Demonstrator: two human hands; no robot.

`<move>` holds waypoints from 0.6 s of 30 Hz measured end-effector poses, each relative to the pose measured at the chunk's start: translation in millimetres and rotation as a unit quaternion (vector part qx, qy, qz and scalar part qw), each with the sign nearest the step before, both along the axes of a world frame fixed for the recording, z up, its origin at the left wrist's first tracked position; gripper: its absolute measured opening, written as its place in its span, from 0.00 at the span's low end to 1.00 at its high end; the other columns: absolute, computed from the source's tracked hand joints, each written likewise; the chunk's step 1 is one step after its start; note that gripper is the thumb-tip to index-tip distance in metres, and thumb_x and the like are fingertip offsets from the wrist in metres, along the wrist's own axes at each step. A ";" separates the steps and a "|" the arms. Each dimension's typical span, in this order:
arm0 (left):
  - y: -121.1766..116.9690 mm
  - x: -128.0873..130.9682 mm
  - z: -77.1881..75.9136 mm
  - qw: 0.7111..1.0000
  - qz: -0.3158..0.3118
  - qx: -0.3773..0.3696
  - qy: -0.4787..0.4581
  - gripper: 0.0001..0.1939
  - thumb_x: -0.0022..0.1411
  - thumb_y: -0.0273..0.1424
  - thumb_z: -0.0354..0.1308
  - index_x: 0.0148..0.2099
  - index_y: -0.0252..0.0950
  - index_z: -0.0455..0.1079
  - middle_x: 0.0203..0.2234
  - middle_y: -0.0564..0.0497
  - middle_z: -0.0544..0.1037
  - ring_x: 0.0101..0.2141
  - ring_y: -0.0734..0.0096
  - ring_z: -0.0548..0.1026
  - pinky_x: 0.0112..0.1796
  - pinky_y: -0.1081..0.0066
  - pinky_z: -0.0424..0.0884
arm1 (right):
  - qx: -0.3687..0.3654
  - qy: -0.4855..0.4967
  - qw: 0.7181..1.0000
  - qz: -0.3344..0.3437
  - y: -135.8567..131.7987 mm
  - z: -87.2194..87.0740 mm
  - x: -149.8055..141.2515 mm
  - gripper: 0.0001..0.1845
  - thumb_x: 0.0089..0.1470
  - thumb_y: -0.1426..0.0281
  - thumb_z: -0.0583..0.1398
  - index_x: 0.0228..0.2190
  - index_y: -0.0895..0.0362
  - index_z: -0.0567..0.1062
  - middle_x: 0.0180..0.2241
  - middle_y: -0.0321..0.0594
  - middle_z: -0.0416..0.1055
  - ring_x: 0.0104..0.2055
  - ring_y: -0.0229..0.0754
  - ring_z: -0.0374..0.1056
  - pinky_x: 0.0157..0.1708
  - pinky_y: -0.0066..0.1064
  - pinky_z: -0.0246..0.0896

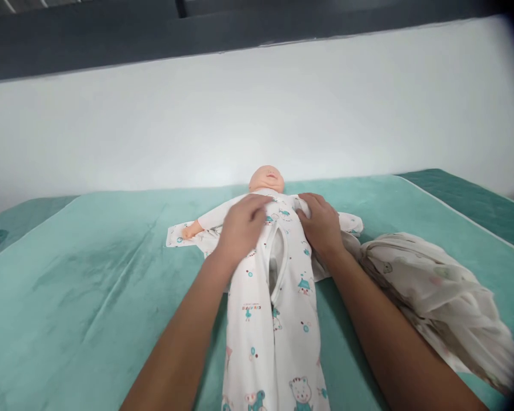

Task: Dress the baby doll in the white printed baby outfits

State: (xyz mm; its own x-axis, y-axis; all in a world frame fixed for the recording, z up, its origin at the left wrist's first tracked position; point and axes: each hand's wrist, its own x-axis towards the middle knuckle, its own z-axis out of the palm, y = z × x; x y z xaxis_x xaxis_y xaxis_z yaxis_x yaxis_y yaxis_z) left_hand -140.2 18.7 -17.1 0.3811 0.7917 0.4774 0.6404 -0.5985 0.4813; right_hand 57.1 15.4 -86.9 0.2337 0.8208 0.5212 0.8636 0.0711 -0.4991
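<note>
A baby doll lies on its back, its head toward the wall and its arms spread out. White printed baby pants with an oval slit at the crotch lie over its body, the legs stretching toward me. My left hand is closed on the left side of the pants' upper edge, at the doll's chest; its fingertips are slightly blurred. My right hand grips the right side of that edge, thumb and fingers bent around the cloth. A matching printed garment is spread beneath the doll, its sleeves out to both sides.
A crumpled pale printed cloth lies to the right, beside my right forearm. Under everything is a green padded sheet with a few creases. A white wall rises just behind the doll's head, with a dark ledge above it.
</note>
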 end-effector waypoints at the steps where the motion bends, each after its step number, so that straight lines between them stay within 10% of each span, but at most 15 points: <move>1: 0.8 15.2 6.4 0.998 -0.032 0.015 0.058 0.19 0.66 0.26 0.44 0.49 0.40 0.75 0.51 0.54 0.77 0.52 0.69 0.72 0.54 0.70 0.66 | -0.010 -0.010 1.000 -0.010 -0.8 -0.1 0.2 0.23 0.57 0.71 0.53 0.53 0.53 0.72 0.56 0.43 0.70 0.54 0.53 0.65 0.57 0.44 0.50; 7: 26.7 95.3 21.5 0.918 -0.077 -0.033 0.388 0.12 0.63 0.28 0.51 0.44 0.34 0.76 0.42 0.43 0.79 0.45 0.57 0.75 0.47 0.61 0.67 | 0.013 0.014 0.998 -0.059 -0.4 0.8 10.1 0.24 0.51 0.79 0.48 0.45 0.54 0.76 0.50 0.43 0.73 0.50 0.48 0.68 0.51 0.37 0.55; 18: 60.9 139.2 1.1 0.888 -0.047 -0.110 0.443 0.13 0.54 0.27 0.62 0.44 0.38 0.78 0.47 0.40 0.80 0.53 0.44 0.71 0.53 0.44 0.62 | -0.119 -0.023 0.989 -0.079 1.3 9.7 15.7 0.19 0.61 0.67 0.50 0.50 0.56 0.72 0.47 0.49 0.76 0.50 0.54 0.69 0.53 0.43 0.49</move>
State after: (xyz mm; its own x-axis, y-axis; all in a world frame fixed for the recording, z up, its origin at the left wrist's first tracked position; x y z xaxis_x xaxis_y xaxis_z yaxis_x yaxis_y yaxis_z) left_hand -1.0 79.6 -16.0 0.6003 0.7730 -0.2052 0.7778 -0.6240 -0.0751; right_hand 72.8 16.6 -77.2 0.3498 0.8767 0.3302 0.8763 -0.1816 -0.4462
